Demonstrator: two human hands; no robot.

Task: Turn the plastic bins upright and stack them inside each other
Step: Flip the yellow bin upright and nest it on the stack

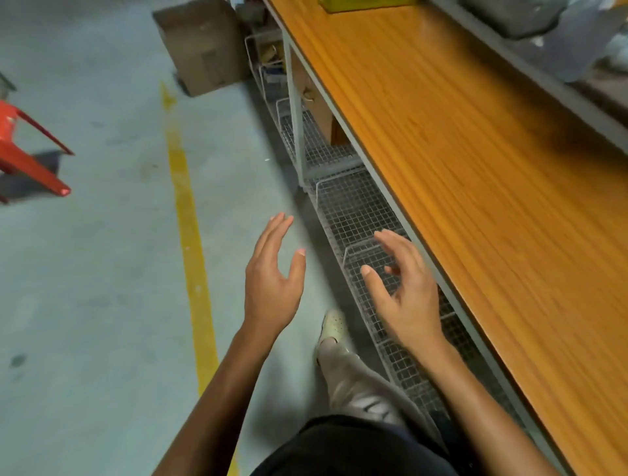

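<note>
No plastic bin shows in this view. The left hand (pixel 272 278) and right hand (pixel 404 292) hang empty, fingers spread, over the concrete floor (pixel 85 271) and wire mesh baskets (pixel 353 210) beneath a wooden workbench (pixel 475 153) at right. A red plastic chair (pixel 23 153) stands far left.

Two possible bins were noted, both cut off by the top edge of view. A yellow-green object (pixel 356 4) sat at the far end of the wooden tabletop (pixel 475 170), with only its near edge showing; its type and pose could not be determined. A grey rounded object (pixel 509 15) sat on the raised shelf (pixel 577 98) behind, blurred, orientation undetermined. The two stood well apart.
</note>
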